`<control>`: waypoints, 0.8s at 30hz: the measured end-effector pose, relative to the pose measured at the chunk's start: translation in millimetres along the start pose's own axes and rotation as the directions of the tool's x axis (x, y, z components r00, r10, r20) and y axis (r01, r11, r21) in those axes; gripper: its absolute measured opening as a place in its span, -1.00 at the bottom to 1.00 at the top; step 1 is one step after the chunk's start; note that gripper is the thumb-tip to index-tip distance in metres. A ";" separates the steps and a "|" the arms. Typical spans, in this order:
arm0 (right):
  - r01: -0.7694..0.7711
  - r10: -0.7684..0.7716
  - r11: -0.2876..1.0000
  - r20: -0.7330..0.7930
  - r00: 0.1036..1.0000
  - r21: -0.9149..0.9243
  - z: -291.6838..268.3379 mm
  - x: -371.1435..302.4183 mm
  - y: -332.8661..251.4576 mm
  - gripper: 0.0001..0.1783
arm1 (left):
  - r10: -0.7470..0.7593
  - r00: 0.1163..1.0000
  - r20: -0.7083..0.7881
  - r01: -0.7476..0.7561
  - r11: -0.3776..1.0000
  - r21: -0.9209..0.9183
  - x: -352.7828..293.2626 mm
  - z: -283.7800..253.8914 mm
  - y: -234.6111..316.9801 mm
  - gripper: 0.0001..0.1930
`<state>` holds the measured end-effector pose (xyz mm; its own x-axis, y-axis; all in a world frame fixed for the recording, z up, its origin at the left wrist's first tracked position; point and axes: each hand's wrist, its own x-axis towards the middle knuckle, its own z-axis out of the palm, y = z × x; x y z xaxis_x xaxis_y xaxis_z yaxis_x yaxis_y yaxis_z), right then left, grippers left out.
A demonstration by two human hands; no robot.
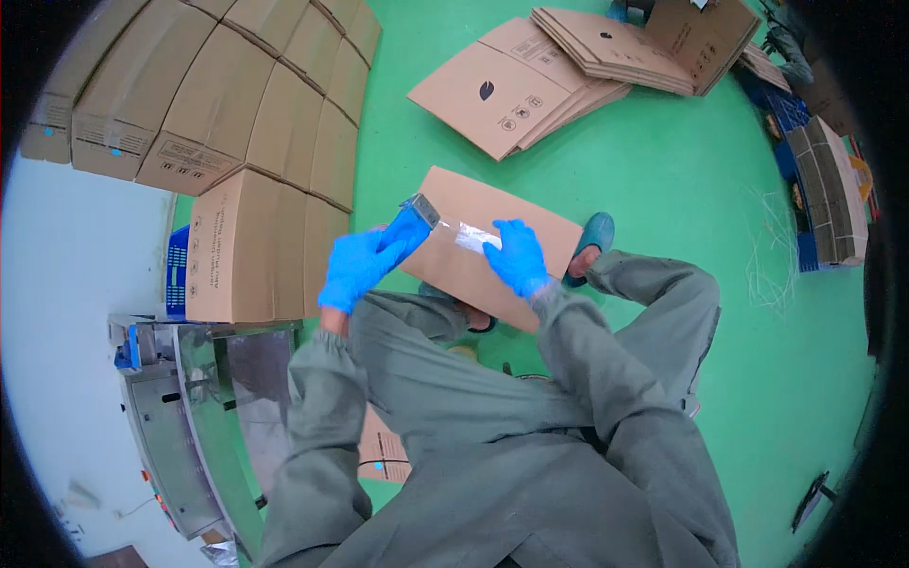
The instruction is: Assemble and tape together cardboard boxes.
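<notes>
Between my knees stands a brown cardboard box (516, 204), its upper face toward me. My left hand (363, 263), in a blue glove, is wrapped round a tape dispenser (423, 210) with a metal head, at the left edge of that face. Clear shiny packing tape (471, 237) runs from the dispenser toward my right hand (519, 260). That hand, gloved in blue too, lies on the box with its fingers extended, touching the right end of the tape. How deep the box is and what it holds do not show.
Brown cartons (222, 95) are stacked at the left. Flat folded cartons (511, 90) lie on the green floor ahead. Bundled cardboard (828, 194) sits by blue crates at the right, near loose strapping (769, 251). A metal machine (175, 426) stands at the lower left.
</notes>
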<state>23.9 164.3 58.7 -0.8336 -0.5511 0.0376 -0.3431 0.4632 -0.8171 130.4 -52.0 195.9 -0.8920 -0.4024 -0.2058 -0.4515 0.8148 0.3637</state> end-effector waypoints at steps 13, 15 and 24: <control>-0.240 0.354 0.863 0.194 0.915 -0.444 42.8 44.7 15.5 -0.63 | 0.341 0.860 0.379 -0.502 0.698 0.511 125.8 46.0 -2.4 -0.35; -0.247 0.376 0.868 0.247 0.893 -0.430 42.9 51.5 20.0 -0.63 | 0.354 0.852 0.387 -0.515 0.705 0.488 131.5 50.1 -7.2 -0.36; -0.105 0.250 0.898 0.299 0.921 -0.428 49.2 53.9 20.6 -0.73 | 0.251 0.868 0.429 -0.474 0.677 0.563 132.6 59.2 10.5 -0.38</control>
<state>-6.8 110.0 15.6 -0.7240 -0.5991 -0.3418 -0.4057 0.7707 -0.4914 8.6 -72.0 118.7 -0.8780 0.0343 -0.4775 0.1294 0.9773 -0.1676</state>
